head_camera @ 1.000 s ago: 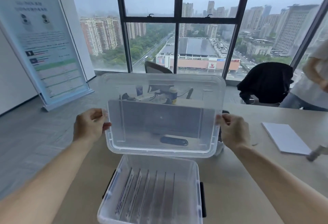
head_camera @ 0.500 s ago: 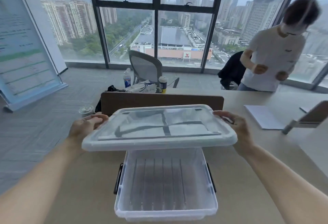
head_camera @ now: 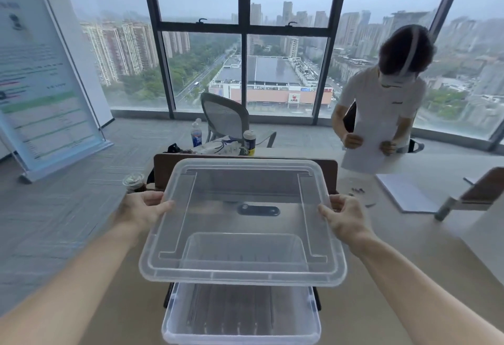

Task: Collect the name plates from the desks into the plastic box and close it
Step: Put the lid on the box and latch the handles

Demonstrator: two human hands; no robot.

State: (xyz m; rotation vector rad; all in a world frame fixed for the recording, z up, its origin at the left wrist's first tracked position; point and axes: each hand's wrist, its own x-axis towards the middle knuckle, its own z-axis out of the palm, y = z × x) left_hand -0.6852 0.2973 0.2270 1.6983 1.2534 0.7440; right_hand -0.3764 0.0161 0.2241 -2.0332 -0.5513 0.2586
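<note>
Lid (head_camera: 242,221) is in the air, 1 hand on each short end. The left hand (head_camera: 141,208) grips the left rim and the right hand (head_camera: 346,219) grips the right rim. On both, the thumb lies over the top face and the other fingers curl round the edge, mostly hidden. Neither hand holds anything else.

Box (head_camera: 240,336) sits open on the desk (head_camera: 395,290), with the name plates (head_camera: 231,309) standing on edge inside in a row.

Key relation: the box is below the lid and nearer the body. Only the lid's near edge overlaps the box's far part, so the lid centre is offset away from the person. The lid's long axis runs left-right, and the box seems to match, with a black latch (head_camera: 168,294) on each side, so I expect no rotation is needed. The lid looks tipped, far edge higher.

My read of the next move is pull back toward the body, level the lid, then lower it. The hands are symmetric and neither is nearer. Main risk is a rim corner riding outside the box wall before the latches go on.
</note>
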